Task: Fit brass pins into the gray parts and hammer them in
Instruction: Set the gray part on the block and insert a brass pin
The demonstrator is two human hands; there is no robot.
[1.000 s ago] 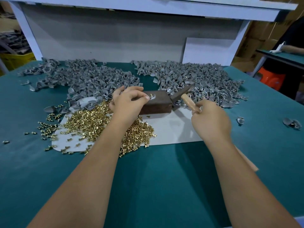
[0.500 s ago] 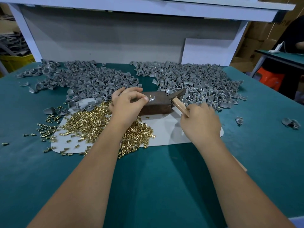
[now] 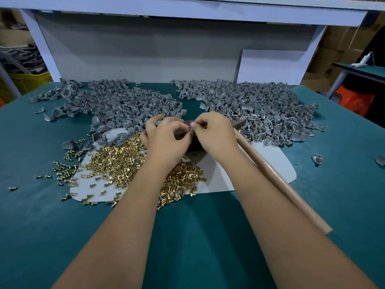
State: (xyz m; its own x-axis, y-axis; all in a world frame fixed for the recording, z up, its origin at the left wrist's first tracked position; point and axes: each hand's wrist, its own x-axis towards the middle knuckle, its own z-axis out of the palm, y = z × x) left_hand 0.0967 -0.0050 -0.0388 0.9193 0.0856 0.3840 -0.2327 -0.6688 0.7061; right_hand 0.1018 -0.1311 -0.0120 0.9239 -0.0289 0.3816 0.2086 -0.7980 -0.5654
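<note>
Both hands meet over the brown block (image 3: 194, 143); the left hand (image 3: 166, 136) and right hand (image 3: 214, 133) have fingers curled, pinching something small between them, too tiny to name. Brass pins (image 3: 129, 165) lie heaped on the white sheet (image 3: 268, 161) near the left wrist; gray parts (image 3: 250, 103) pile up behind on the table (image 3: 343, 184); the hammer (image 3: 277, 180) lies beside the right forearm, its handle untouched.

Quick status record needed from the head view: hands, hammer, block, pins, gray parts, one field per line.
left hand: over the block, fingers curled, pinching something small
right hand: meets the left at the fingertips; item too small to tell
hammer: lying on the table, handle beside the right forearm, not gripped
block: dark, mostly hidden under both hands
brass pins: loose heap on the white sheet
gray parts: two piles at the back
</note>
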